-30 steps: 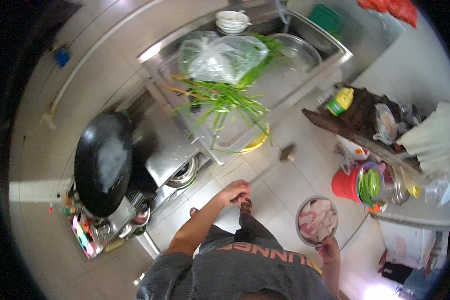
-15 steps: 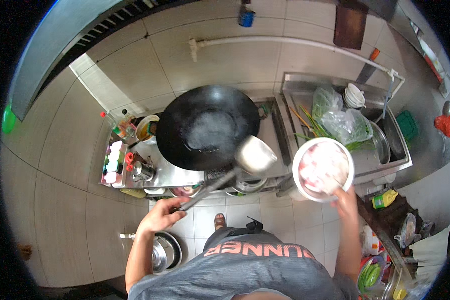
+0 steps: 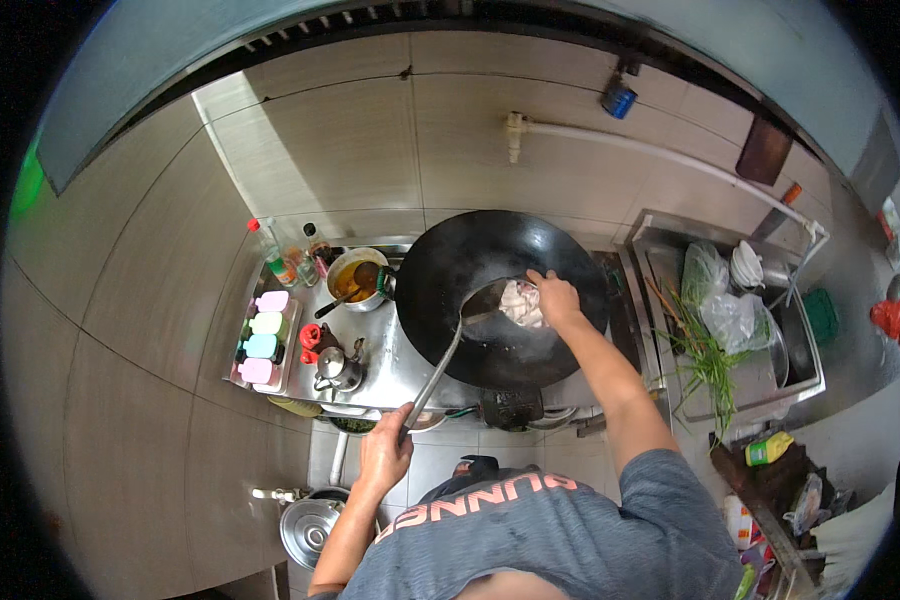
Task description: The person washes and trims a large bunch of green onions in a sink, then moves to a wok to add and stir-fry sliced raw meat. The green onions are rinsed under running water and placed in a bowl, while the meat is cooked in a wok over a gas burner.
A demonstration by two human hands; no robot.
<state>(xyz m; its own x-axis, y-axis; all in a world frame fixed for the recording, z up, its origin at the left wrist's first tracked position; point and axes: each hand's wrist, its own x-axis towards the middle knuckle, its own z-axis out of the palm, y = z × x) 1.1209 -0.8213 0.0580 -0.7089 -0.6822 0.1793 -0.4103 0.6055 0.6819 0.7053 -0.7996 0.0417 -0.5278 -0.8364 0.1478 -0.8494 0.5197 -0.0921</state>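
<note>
My left hand point(image 3: 385, 452) is wrapped round the long metal handle of a ladle point(image 3: 437, 382), in front of the stove. The ladle's head reaches into the large black wok point(image 3: 440, 250). Over the right half of the wok, my right hand point(image 3: 558, 298) has its fingers curled beside a clump of pale, sliced raw meat point(image 3: 523, 305). That clump lies right next to the ladle's head. Whether the right fingers grip the meat or something else is hidden. The white bowl from before cannot be made out.
Left of the wok stand a pot of orange-brown sauce point(image 3: 348, 272), a metal pot with a spout point(image 3: 340, 368), bottles point(image 3: 276, 258) and pastel-lidded seasoning boxes point(image 3: 262, 346). At right, green stalks point(image 3: 708, 370) and plastic bags point(image 3: 735, 318) lie by the sink point(image 3: 812, 378).
My right hand has moved left, from beside the counter to over the wok, and the white bowl of meat is lost from sight. The ladle has swung into the wok, where pale meat now shows.
</note>
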